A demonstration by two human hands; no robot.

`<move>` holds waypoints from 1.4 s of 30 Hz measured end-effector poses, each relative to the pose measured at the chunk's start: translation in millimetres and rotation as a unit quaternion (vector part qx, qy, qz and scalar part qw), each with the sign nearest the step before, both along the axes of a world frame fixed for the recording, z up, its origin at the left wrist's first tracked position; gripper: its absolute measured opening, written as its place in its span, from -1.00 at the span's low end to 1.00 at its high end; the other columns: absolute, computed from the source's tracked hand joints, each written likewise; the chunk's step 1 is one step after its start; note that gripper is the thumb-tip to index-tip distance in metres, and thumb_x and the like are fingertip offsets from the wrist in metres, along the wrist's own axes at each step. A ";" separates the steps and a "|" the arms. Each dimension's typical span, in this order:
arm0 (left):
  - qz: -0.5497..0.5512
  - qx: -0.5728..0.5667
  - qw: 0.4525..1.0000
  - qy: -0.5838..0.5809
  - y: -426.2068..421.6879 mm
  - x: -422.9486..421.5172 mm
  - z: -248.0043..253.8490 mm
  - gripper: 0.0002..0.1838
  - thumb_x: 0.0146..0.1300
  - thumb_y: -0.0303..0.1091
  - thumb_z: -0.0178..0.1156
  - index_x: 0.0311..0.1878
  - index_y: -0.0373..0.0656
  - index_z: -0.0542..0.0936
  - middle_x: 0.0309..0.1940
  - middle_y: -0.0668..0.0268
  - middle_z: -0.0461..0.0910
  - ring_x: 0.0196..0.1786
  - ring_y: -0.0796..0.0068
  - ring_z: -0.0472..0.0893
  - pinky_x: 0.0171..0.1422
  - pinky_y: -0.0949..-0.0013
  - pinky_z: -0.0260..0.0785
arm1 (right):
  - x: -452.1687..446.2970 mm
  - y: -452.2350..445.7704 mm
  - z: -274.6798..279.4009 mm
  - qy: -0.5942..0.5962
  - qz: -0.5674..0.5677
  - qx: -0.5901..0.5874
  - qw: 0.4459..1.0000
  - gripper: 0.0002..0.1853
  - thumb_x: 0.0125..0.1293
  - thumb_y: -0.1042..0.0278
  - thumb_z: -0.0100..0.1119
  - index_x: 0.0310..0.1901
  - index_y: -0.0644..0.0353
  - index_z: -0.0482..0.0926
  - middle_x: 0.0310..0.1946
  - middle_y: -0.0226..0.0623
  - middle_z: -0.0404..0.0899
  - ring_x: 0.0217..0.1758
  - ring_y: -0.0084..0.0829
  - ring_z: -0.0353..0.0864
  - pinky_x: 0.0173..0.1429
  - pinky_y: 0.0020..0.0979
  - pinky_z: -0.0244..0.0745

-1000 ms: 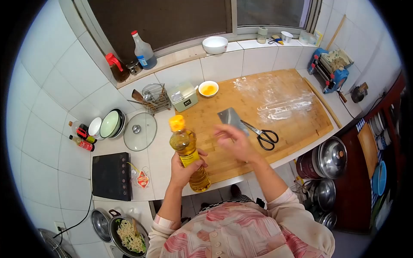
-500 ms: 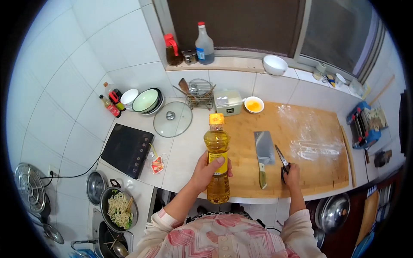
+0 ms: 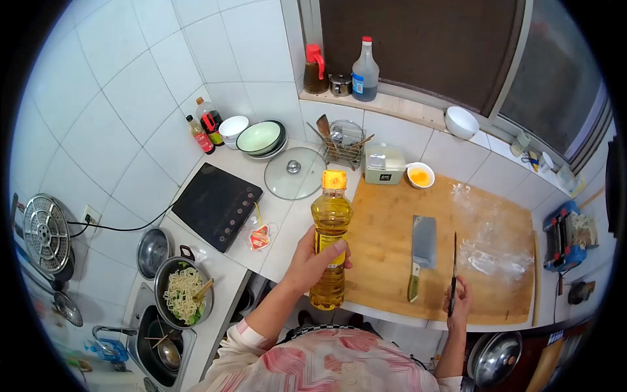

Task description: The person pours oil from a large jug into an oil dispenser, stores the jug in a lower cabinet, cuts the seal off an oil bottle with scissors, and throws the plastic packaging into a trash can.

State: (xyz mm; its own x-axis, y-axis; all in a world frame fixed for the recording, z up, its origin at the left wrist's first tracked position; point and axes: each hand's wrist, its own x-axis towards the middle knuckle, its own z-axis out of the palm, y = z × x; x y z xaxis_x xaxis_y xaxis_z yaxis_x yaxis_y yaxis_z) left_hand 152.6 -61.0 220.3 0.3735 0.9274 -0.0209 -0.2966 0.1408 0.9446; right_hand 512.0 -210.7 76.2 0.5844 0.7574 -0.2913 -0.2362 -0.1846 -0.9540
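My left hand (image 3: pixel 305 262) is wrapped round a bottle of yellow cooking oil (image 3: pixel 330 215), held upright with its yellow cap on. Over the right part of the wooden cutting board (image 3: pixel 379 274), my right hand (image 3: pixel 461 299) grips a pair of scissors (image 3: pixel 453 274) by the black handles. Its blades point away from me and show edge-on. Left of the scissors, a cleaver (image 3: pixel 423 245) lies on the board with its green handle toward me. Crumpled clear plastic wrap (image 3: pixel 499 255) spreads on the board to the right.
Behind the board stand a lidded box (image 3: pixel 385 166) and a bowl of beaten egg (image 3: pixel 420 176). An induction cooker (image 3: pixel 215 204), a glass lid (image 3: pixel 287 184) and stacked bowls (image 3: pixel 258 138) occupy the left counter. A pot of noodles (image 3: pixel 186 294) sits beside the sink (image 3: pixel 139 333).
The view has swung left, so the counter items appear further right. My right hand has turned the scissors from lying flat to edge-on. The oil bottle stays in my left hand.
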 end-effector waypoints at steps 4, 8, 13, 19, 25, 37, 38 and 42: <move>-0.011 0.014 1.000 0.014 6.0 -5.9 -1.1 -0.69 0.35 -0.32 0.14 0.06 -0.24 0.36 -0.31 0.28 0.55 -0.29 0.48 0.61 -0.16 0.32 0.56 | -51.9 36.4 47.2 -0.188 0.121 0.153 0.962 -0.51 0.22 0.58 0.16 0.22 0.13 0.45 -0.48 -0.47 0.47 -0.52 -0.62 0.41 -0.47 -0.60 0.29; -0.015 0.022 1.000 0.015 10.4 -10.4 -1.2 -0.67 0.35 -0.32 0.15 0.08 -0.24 0.36 -0.31 0.29 0.55 -0.29 0.50 0.61 -0.17 0.32 0.56 | -109.1 63.4 143.5 -0.353 0.264 0.213 0.872 -0.45 0.00 0.64 0.28 0.13 0.14 0.58 -0.51 -0.40 0.39 -0.46 -0.50 0.36 -0.34 -0.53 0.29; -0.009 0.026 0.999 0.020 13.2 -24.4 3.0 -0.65 0.34 -0.32 0.16 0.10 -0.23 0.36 -0.29 0.31 0.54 -0.29 0.52 0.60 -0.18 0.36 0.55 | -124.2 76.2 168.0 -0.396 0.326 0.205 0.833 -0.42 -0.05 0.58 0.34 0.12 0.08 0.61 -0.50 -0.31 0.42 -0.48 -0.44 0.39 -0.37 -0.47 0.31; -0.010 0.033 0.999 0.031 18.6 -37.1 -0.9 -0.64 0.32 -0.30 0.16 0.09 -0.24 0.36 -0.30 0.28 0.54 -0.29 0.49 0.59 -0.18 0.34 0.54 | -130.0 87.6 180.0 -0.425 0.353 0.209 0.807 -0.42 -0.04 0.56 0.36 0.13 0.05 0.61 -0.50 -0.28 0.45 -0.47 -0.40 0.42 -0.37 -0.44 0.34; -0.019 0.045 0.997 0.061 23.5 -45.3 -3.6 -0.67 0.32 -0.31 0.13 0.07 -0.24 0.37 -0.31 0.25 0.55 -0.28 0.45 0.59 -0.18 0.30 0.56 | -130.8 96.3 196.9 -0.429 0.373 0.194 0.800 -0.43 -0.05 0.59 0.34 0.11 0.07 0.62 -0.51 -0.35 0.37 -0.48 -0.47 0.36 -0.37 -0.48 0.29; -0.029 0.188 0.950 0.248 17.2 -32.3 -7.6 -0.52 0.17 -0.37 0.33 0.11 -0.22 0.38 -0.31 0.33 0.53 -0.32 0.53 0.60 -0.19 0.39 0.53 | -153.4 90.5 215.2 -0.518 0.363 0.183 0.753 -0.43 0.03 0.50 0.37 0.16 -0.03 0.57 -0.45 -0.24 0.40 -0.46 -0.29 0.43 -0.37 -0.37 0.39; -0.006 0.130 0.972 0.195 15.7 -31.6 -9.7 -0.55 0.20 -0.33 0.33 0.10 -0.21 0.40 -0.31 0.34 0.56 -0.34 0.58 0.59 -0.23 0.44 0.50 | -152.2 89.6 211.6 -0.521 0.357 0.189 0.752 -0.43 0.02 0.49 0.38 0.16 -0.03 0.57 -0.44 -0.24 0.40 -0.47 -0.27 0.42 -0.39 -0.37 0.39; 0.029 0.076 0.991 0.108 21.9 -34.5 -1.7 -0.57 0.24 -0.32 0.29 0.10 -0.22 0.40 -0.26 0.34 0.57 -0.33 0.61 0.59 -0.25 0.47 0.50 | -148.2 79.0 203.8 -0.506 0.348 0.185 0.767 -0.41 0.01 0.52 0.38 0.17 -0.03 0.57 -0.46 -0.24 0.39 -0.49 -0.30 0.42 -0.39 -0.39 0.37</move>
